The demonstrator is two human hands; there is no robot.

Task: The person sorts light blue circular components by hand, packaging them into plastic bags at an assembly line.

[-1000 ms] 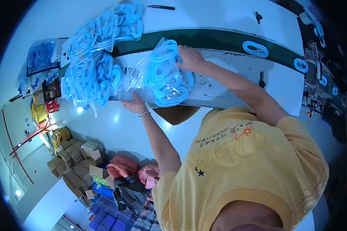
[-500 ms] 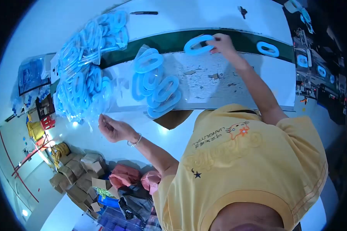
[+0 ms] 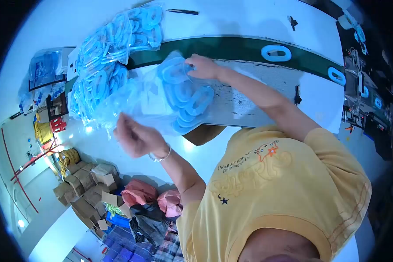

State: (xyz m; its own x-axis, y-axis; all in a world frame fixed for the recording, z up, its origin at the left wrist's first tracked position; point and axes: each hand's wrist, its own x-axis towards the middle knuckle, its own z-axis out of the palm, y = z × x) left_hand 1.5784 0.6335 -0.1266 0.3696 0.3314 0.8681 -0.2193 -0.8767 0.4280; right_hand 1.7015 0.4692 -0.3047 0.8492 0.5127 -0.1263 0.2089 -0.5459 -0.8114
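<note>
Curled and slightly blurred, my left hand [image 3: 137,137] is near the front edge of the table, beside the clear plastic [image 3: 118,102]; what its fingers hold, if anything, is unclear. My right hand [image 3: 201,67] pinches the right edge of a blue oval ring [image 3: 175,72] at the top of a loose pile. More rings [image 3: 200,100] overlap below it, partly under clear plastic. On the green belt [image 3: 222,46] lies a single ring [image 3: 276,53], with another ring [image 3: 336,76] farther right.
Bagged rings [image 3: 105,43] are heaped at the back left. A black pen-like tool [image 3: 182,12] and a small dark object [image 3: 293,23] lie behind the belt. Another dark tool [image 3: 297,94] is on the near surface. Cardboard boxes [image 3: 85,179] stand on the floor at lower left.
My right hand has moved left from the belt to the pile with the ring. Another ring on the belt has shifted left. The view has shifted, revealing the dark tool on the near surface.
</note>
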